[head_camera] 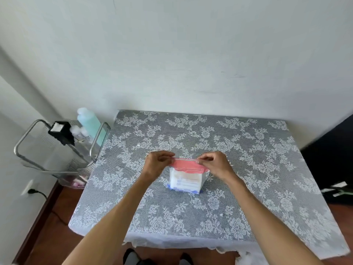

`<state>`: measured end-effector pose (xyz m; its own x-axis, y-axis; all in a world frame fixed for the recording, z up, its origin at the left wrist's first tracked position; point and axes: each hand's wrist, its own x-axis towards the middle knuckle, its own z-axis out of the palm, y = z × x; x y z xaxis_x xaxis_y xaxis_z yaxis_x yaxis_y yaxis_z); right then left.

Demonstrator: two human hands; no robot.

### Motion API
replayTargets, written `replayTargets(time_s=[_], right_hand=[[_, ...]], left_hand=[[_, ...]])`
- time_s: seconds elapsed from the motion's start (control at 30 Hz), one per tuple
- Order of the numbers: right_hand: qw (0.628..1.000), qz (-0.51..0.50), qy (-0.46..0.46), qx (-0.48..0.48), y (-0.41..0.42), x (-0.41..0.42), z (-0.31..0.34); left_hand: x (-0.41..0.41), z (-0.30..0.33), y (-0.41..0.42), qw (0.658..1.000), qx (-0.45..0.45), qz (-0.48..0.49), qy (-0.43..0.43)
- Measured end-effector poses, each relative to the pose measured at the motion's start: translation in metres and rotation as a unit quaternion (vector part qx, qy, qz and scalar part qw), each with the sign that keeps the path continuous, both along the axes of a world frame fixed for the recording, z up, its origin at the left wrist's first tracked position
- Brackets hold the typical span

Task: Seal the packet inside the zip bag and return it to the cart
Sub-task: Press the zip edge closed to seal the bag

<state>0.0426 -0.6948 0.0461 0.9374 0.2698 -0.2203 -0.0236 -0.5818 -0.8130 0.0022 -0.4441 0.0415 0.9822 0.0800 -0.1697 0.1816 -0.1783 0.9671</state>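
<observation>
Step in hand looks like the sealing: the zip bag [188,175] stands upright at centre of frame on the table [248,169], w/ the white packet [186,181] showing through its lower part, blue trim at the base. Left hand [157,163] pinches the zip strip at its left end, fingers curled round it; right hand [214,165] pinches the right end the same way, so both hands grip the bag's top edge and hold it taut between them. Can't tell whether the strip is already pressed closed along its length; the pink band under it hides that. Next move prob calls for running pinched fingers along the strip end to end, keeping the bag steady so the packet doesn't bulge up into the seal, then lifting it over to the cart [61,146] at mid left of frame, just beside the table's left edge. Cart's top tray already holds a black box [61,133], some white cotton-like stuff [79,130] and a pale green bottle [89,123], so free room is toward its near side; its metal handle rails [99,142] stand up between table and tray and the bag must go over them. A cable and plug [31,191] sit on the wall lower left, out of the way. Dark objects at right edge of frame, unclear what.
</observation>
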Motion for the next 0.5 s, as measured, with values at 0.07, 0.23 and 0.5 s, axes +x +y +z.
replayTargets(time_s=[0.07,0.23,0.5], right_hand=[[1.0,-0.002,0.01,-0.001,0.001,0.001,0.002],[0.999,-0.006,0.032,0.016,0.002,0.002,0.003],[0.999,-0.007,0.043,0.02,0.009,0.001,0.007]], left_hand=[[0.0,0.0,0.0,1.0,-0.009,0.004,-0.003],[0.0,0.001,0.002,1.0,-0.026,0.002,0.002],[0.005,0.002,-0.01,0.982,0.164,-0.097,-0.009]])
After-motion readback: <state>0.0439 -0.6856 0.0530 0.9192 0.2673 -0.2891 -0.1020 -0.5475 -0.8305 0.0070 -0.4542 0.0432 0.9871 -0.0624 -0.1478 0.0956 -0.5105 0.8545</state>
